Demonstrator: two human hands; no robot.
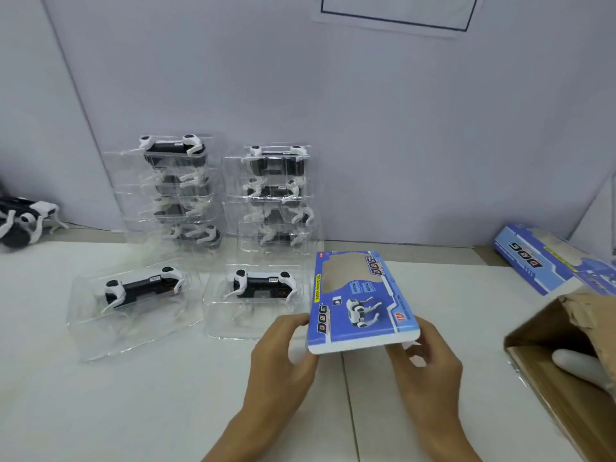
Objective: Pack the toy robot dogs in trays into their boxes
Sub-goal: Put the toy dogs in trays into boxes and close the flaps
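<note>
Both my hands hold a flattened blue "DOG" box [358, 298] by its near end, above the white table. My left hand [283, 358] pinches its near left corner; my right hand [423, 358] grips its near right corner. Left of the box lie two clear trays, each with a black-and-white toy robot dog: one tray [256, 295] right beside the box, the other [133, 305] further left. Behind them, against the wall, stand two stacks of filled trays, the left stack [176, 195] and the right stack [276, 201].
Another blue box [546, 261] lies at the far right by the wall. A brown cardboard carton [566, 355] stands open at the right edge, with a white-gloved hand [583, 368] inside. Loose robot dogs [23, 221] lie at the far left.
</note>
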